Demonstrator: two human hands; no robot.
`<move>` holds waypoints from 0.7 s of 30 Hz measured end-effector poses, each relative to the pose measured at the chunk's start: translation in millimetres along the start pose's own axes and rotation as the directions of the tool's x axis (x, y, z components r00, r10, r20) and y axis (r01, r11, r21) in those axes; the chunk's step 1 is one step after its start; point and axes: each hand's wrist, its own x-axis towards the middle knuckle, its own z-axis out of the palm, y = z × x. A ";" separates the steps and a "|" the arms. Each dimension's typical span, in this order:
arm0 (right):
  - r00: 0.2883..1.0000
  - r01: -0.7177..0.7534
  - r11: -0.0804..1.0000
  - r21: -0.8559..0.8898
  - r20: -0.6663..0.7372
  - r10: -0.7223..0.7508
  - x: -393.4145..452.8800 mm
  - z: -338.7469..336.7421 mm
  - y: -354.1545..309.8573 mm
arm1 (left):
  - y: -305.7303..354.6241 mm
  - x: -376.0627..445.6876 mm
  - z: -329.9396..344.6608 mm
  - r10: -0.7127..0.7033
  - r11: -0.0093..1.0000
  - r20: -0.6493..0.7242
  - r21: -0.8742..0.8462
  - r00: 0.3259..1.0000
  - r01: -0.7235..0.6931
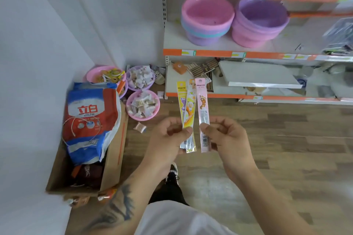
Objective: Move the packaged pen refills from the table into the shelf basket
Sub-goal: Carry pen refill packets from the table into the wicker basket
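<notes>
While the person stands facing the shelves, this is how things lie, left to right.

Box: a cardboard box on the floor by the wall, with a red and blue detergent bag lying in it.

Bowls: small pink bowls of wrapped bits on the floor, just beyond the box.

Left hand: the left hand pinches two packets, yellow and orange, thumb on their lower third, tops fanned upward.

Right hand: the right hand pinches one pink packet near its lower half, thumb in front, fingers curled behind.

Where the refills are: all three are in the air between the hands, well apart from any shelf.

Handling: they look light, thin and a little bendy, with slick film; a pinch across the flat faces near the middle should stop them sliding or drooping.

Shelves: pink and purple tubs stand on the orange-edged shelf; which holder is the basket meant I cannot quite tell, as the lower shelf is blurred.
</notes>
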 end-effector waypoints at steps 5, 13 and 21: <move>0.999 0.040 0.997 0.059 -0.025 -0.038 53.6 25.3 -35.4 | 56.5 56.9 0.8 0.030 0.999 0.054 0.037 0.998 -0.032; 0.993 0.043 0.996 0.081 -0.112 -0.034 119.6 29.8 -61.2 | 93.9 121.1 21.8 -0.018 0.998 0.116 0.066 0.993 0.010; 0.996 0.072 0.993 0.095 -0.060 -0.067 217.0 23.8 -99.4 | 135.5 188.3 52.2 -0.030 0.999 0.064 0.020 0.998 0.029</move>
